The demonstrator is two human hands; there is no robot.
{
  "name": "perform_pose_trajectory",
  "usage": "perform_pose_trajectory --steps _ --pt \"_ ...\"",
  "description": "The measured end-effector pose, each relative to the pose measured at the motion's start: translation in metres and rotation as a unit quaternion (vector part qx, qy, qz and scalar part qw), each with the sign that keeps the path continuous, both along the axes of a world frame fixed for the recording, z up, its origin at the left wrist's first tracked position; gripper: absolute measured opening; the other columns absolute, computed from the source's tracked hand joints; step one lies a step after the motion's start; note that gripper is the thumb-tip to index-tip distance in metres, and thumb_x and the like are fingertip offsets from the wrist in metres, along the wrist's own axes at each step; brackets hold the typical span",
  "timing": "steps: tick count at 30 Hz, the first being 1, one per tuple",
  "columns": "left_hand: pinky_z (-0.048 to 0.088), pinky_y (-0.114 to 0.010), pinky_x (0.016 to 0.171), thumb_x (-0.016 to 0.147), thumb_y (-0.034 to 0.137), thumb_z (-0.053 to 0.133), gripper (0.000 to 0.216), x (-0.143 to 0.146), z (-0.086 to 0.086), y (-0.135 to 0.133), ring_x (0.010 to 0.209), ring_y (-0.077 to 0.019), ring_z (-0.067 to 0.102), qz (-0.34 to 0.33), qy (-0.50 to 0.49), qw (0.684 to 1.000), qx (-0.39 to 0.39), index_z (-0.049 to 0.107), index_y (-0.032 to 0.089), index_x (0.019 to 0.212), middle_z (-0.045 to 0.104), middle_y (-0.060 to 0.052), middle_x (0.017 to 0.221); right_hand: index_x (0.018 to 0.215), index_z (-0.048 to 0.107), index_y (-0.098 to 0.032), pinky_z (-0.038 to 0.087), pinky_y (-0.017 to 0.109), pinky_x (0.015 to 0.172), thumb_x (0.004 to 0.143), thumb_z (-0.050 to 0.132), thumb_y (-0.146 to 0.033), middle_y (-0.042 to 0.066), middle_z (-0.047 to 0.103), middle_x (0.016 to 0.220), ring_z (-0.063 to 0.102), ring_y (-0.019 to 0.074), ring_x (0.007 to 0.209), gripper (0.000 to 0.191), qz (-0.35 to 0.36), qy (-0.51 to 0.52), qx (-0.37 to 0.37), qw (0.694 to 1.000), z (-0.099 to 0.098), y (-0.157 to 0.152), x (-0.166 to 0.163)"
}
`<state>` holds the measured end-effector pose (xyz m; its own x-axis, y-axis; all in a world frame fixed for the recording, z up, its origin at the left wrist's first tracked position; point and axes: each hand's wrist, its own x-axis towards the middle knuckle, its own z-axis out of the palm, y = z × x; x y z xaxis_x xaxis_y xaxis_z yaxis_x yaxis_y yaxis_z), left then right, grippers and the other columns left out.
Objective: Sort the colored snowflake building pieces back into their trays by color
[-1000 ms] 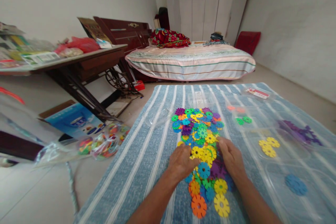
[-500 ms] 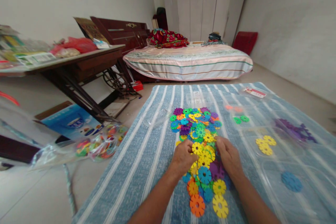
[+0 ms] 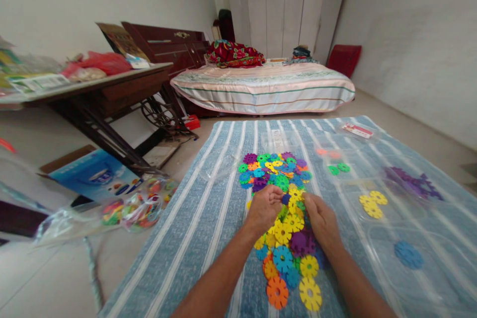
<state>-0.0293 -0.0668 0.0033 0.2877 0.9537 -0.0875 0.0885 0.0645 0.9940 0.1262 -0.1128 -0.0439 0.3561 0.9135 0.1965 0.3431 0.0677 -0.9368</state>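
Note:
A long pile of colourful notched plastic discs runs down the cloth in front of me. My left hand is over its left side with fingers curled; a dark blue disc shows right by the fingertips, and whether they grip it is hidden. On the other side, my right hand is closed beside yellow discs, its fingertips mostly turned out of sight. Nearer me lie a light blue disc, an orange disc and a yellow disc.
To the right, clear plastic trays hold yellow discs, a blue stack, purple discs, green discs and orange pieces. A striped cloth covers the table. A bed and sewing-machine table stand beyond.
My left hand has moved slightly up and away from the yellow disc it was touching, which leaves more yellow discs exposed. My right hand stays nearly in place. The view has shifted a little.

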Motion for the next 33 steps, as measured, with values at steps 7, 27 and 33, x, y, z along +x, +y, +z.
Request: perform_pose_trajectory --steps 7,27,33 --pt "0.051 -0.027 0.08 0.065 0.001 0.047 0.027 0.0 -0.009 0.001 0.082 -0.0127 0.066 -0.046 0.02 0.995 0.083 0.055 0.018 0.084 0.068 -0.001 0.085 0.097 0.066 -0.016 0.042 0.037 0.09 0.084 0.043 -0.058 0.008 0.066 0.104 0.057 0.0256 0.1 0.05 0.0 0.001 -0.005 1.0 0.0 0.0 0.001" --pt "0.046 -0.037 0.091 0.075 0.019 0.051 0.032 -0.056 -0.018 -0.013 0.103 -0.0241 0.06 0.144 0.329 0.921 0.154 0.057 0.016 0.106 0.064 -0.011 0.108 0.097 0.067 -0.016 0.042 0.037 0.092 0.086 0.042 -0.056 0.008 0.066 0.106 0.057 0.0254 0.103 0.049 0.011 0.0 -0.006 1.0 -0.001 -0.001 0.001" --pt "0.044 -0.038 0.095 0.075 0.017 0.048 0.038 -0.041 -0.017 -0.032 0.107 -0.0232 0.059 0.078 0.305 0.938 0.142 0.054 0.016 0.113 0.063 -0.012 0.114 0.098 0.067 -0.017 0.043 0.037 0.091 0.084 0.044 -0.059 0.007 0.066 0.105 0.057 0.0258 0.104 0.05 0.005 0.006 -0.008 1.0 -0.001 -0.002 0.001"
